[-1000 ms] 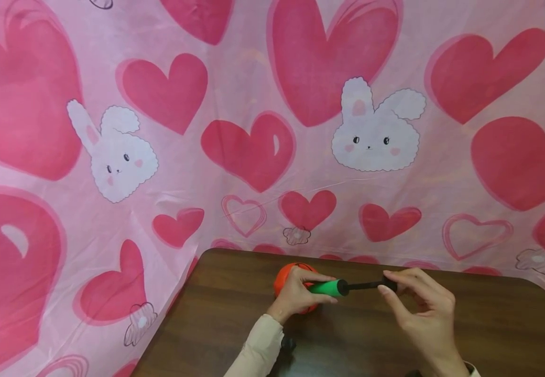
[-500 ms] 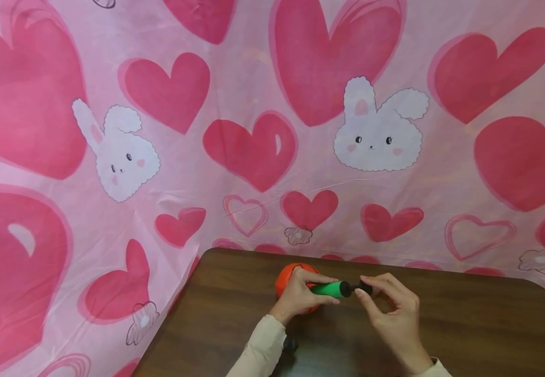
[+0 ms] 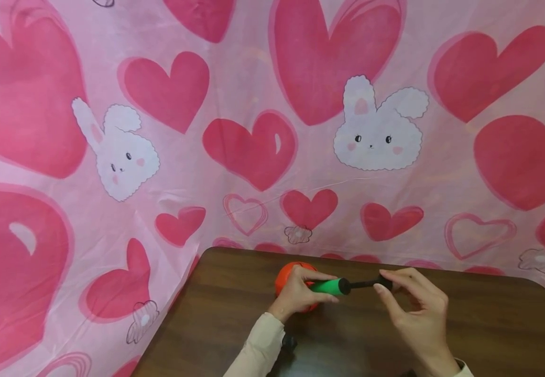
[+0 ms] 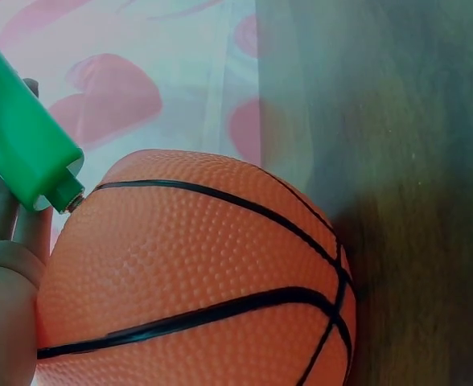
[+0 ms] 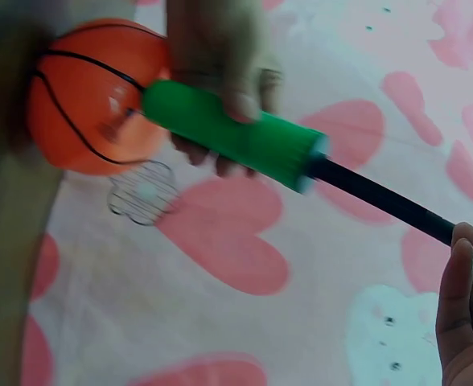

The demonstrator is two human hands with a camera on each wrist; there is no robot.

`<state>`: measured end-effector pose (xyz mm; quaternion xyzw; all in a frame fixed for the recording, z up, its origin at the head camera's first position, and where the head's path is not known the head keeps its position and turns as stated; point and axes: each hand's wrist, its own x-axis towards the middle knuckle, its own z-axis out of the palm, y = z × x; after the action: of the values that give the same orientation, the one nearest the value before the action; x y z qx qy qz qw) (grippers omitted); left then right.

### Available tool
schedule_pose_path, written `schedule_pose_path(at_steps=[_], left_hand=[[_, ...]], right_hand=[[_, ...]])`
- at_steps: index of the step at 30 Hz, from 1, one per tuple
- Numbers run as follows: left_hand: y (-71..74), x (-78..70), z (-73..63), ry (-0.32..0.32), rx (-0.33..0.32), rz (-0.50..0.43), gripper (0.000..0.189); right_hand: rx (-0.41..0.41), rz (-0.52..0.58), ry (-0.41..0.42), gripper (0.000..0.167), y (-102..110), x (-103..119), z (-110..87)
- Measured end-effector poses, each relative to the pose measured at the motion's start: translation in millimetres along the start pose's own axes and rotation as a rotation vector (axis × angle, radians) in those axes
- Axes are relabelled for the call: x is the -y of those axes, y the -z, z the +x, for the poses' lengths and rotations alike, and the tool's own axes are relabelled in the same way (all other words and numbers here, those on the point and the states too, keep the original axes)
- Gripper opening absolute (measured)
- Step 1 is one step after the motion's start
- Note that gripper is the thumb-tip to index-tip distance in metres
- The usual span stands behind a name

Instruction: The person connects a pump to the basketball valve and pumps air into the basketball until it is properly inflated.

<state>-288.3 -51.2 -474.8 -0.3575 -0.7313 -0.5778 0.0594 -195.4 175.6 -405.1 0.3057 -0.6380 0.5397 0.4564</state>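
A small orange basketball (image 4: 196, 265) with black seams sits on the table, partly behind my left hand (image 3: 296, 294) in the head view. That hand holds the green barrel (image 3: 327, 287) of a hand pump. In the left wrist view the pump's narrow tip (image 4: 66, 193) meets the ball's surface. From the barrel's other end a black rod (image 5: 385, 201) sticks out to the right. My right hand (image 3: 418, 309) pinches the black handle (image 3: 384, 279) at the rod's end between thumb and fingers.
The dark wood table (image 3: 494, 324) has rounded far corners. Behind it hangs a pink cloth (image 3: 315, 173) with hearts and rabbits. A small black object (image 3: 289, 343) lies beside my left sleeve (image 3: 259, 340).
My right hand moved left, sliding the rod mostly into the barrel by half a second ago, then drew it out to the right again. The left hand and ball stay nearly still.
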Motion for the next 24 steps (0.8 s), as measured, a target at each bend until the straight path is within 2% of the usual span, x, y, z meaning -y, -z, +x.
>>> schedule_pose_path(at_steps=[6, 15, 21, 24], left_hand=[[1.1, -1.2, 1.6, 0.025, 0.001, -0.009, 0.039], [0.3, -1.9, 1.2, 0.038, 0.004, -0.006, 0.039], [0.0, -0.6, 0.0, 0.009, -0.004, -0.004, 0.037], [-0.1, -0.5, 0.5, -0.008, -0.002, -0.011, 0.037]], right_hand=[[-0.016, -0.003, 0.023, 0.023, 9.6, 10.4, 12.2], [-0.008, 0.008, 0.024, 0.023, 9.8, 13.4, 11.4], [0.007, 0.098, 0.041, 0.025, 3.8, 7.5, 6.5], [0.012, 0.082, 0.028, 0.027, -0.1, 0.9, 0.9]])
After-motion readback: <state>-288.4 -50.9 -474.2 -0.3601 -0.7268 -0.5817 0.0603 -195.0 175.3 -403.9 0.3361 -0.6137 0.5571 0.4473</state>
